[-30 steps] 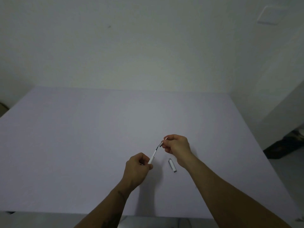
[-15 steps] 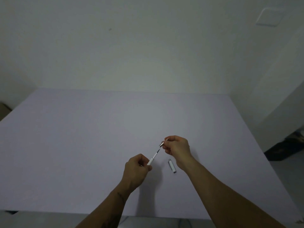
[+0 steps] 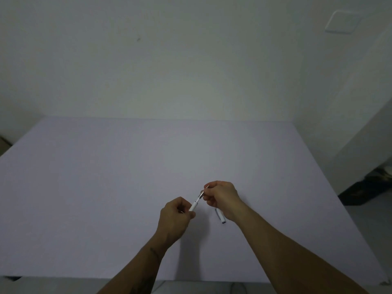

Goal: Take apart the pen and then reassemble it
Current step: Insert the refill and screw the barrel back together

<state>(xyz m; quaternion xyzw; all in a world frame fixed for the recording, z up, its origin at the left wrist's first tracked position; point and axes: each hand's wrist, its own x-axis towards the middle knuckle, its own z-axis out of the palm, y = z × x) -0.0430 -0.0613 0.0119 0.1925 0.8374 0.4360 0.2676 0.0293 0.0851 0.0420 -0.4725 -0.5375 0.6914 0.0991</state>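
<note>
A white pen barrel (image 3: 194, 206) is pinched in my left hand (image 3: 176, 219), held just above the table and slanting up to the right. My right hand (image 3: 222, 196) grips the pen's metal tip section (image 3: 201, 194) at the barrel's upper end, with a thin refill point showing past my fingers. The two hands are close together. The white pen cap (image 3: 220, 216) lies flat on the pale lilac table (image 3: 106, 187), just right of the hands and partly hidden by my right wrist.
The table runs to a plain white wall at the back. Its front edge is near the bottom of the view. Dark objects (image 3: 364, 189) sit on the floor past the table's right edge.
The gap between barrel and tip section, which widened half a second ago showing the thin refill, has shrunk. My hands have come nearer to each other. The cap has not moved.
</note>
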